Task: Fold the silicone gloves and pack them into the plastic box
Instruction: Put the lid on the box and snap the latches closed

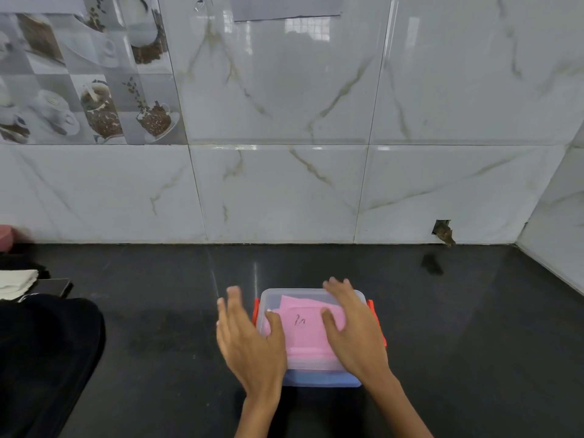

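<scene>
Between the spread left hand (249,339) and right hand (354,330) sits the plastic box (311,379); pink gloves (305,333) inside.

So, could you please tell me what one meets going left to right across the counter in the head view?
Black fabric → left hand → pink folded silicone gloves in the clear plastic box → right hand.

One handwritten dark mark is visible, standing on or seen through the translucent lid of the plastic box (311,339) over the pink silicone gloves (308,330); whether it lies on the lid or on the pink surface cannot be determined. It resembles two short strokes, possibly "71" or "21", and is not legible with certainty. No other text, brand or number can be read.
</scene>
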